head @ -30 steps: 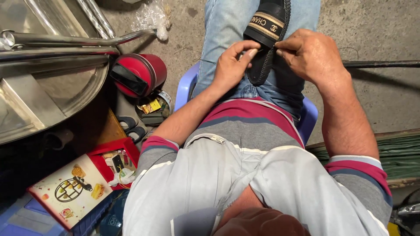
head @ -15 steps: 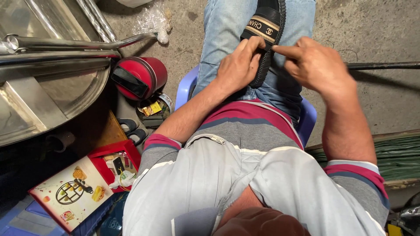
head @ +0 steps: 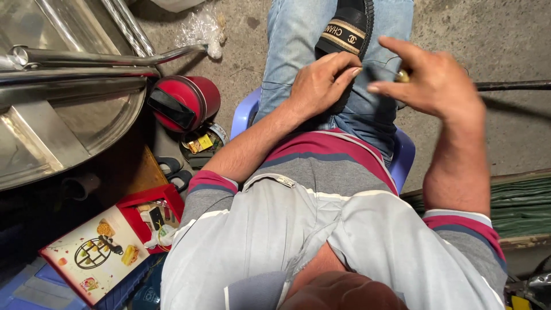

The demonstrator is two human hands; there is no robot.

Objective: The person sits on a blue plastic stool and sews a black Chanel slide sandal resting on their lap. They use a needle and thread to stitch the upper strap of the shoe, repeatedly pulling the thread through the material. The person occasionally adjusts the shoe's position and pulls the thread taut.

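Red box [head: 150, 213] holds small items; left hand [head: 321, 83] presses black slipper [head: 346, 34], right grip [head: 427, 80] unclear

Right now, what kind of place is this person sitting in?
Probably a small street-side repair spot. The person sits on a plastic stool over bare concrete floor, a black sandal on their lap, with an open red box of small supplies beside them.

grey shirt [head: 298, 229], striped sleeves, blue jeans [head: 298, 34]
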